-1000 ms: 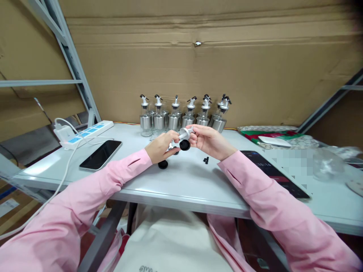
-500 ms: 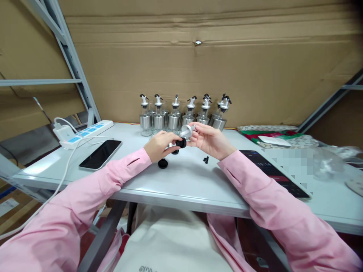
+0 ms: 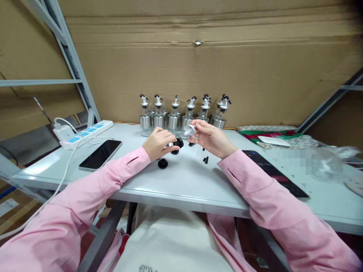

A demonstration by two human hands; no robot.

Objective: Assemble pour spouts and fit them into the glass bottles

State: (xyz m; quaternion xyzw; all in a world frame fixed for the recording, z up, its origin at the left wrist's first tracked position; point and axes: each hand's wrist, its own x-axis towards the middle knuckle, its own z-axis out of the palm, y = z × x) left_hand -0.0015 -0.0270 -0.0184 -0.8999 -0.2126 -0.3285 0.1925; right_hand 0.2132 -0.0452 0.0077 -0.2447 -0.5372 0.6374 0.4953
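My left hand is closed on a black round stopper, which shows at its fingertips; a bit of white or silver shows between the fingers. To its right, my right hand pinches a white pourer cap with a short stem pointing left. The two parts are apart. A loose black stopper lies on the table just below my left hand. Several small black pieces lie beneath my right hand. Behind both hands stand several glass bottles with metal sleeves, topped with white and black pourers.
On the left of the table are a phone and a power strip with a white cable. A tablet lies to the right, near clear plastic wrapping. A cardboard wall rises behind the bottles.
My right hand has drawn the white pourer cap slightly to the right, away from the black stopper in my left hand. My left hand has shifted slightly left.
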